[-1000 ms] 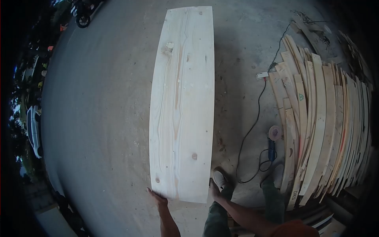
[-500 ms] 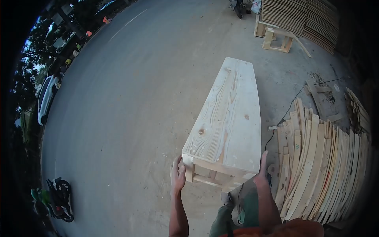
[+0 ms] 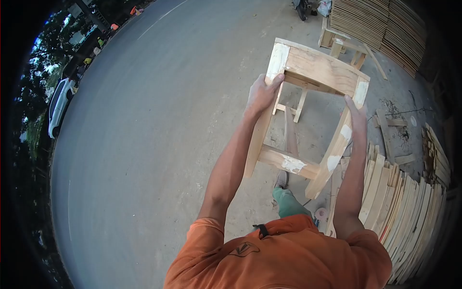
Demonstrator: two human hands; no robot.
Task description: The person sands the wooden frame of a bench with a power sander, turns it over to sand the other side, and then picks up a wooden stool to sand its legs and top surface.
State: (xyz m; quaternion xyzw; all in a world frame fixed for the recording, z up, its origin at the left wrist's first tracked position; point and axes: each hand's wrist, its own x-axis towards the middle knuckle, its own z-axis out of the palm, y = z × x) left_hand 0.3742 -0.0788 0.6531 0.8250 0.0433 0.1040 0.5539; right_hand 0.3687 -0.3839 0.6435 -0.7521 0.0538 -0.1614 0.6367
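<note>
A pale wooden bench (image 3: pixel 320 65), patched with white filler, is held out in front of me. It is tipped so that its end panel, legs and lower crossbar (image 3: pixel 284 161) face me. My left hand (image 3: pixel 262 94) grips the top of the left leg (image 3: pixel 262 130), thumb on the front face. On the other side, my right hand (image 3: pixel 356 115) is closed around the upper right leg (image 3: pixel 340 137). The bench's top surface is turned out of sight. Through the frame, a far pair of legs (image 3: pixel 300 106) shows.
A pile of long wooden strips (image 3: pixel 404 207) lies close on my right. Stacked slats (image 3: pixel 380 24) and another wooden frame (image 3: pixel 356 53) stand at the back right. Scrap boards (image 3: pixel 385 130) and a cable lie between. On the left, a white car (image 3: pixel 60 106) is at the roadside.
The bench has been raised and tipped, so its flat top has gone from sight and its end frame shows. Both hands have moved up and forward with it.
</note>
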